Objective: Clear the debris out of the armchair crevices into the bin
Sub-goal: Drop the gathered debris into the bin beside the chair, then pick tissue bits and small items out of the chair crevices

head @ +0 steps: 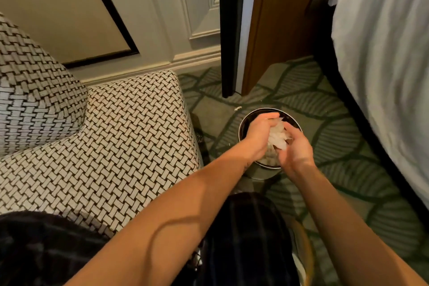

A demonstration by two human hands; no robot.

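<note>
White crumpled debris (277, 134) is clamped between our hands, the left hand (257, 139) and right hand (296, 150) pressed together around it from either side, directly over the open mouth of the bin (253, 112). The bin stands on the carpet (336, 123) to the right of the armchair (116, 134), straight below the wad, so we judge the release needs no sideways travel: the wad shows no long axis, both hands are equally near, and parting them should drop the load inside the rim

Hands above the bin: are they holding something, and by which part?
Yes: a clump of whitish debris, the left hand gripping its left side, the right hand its right, over the bin.
</note>
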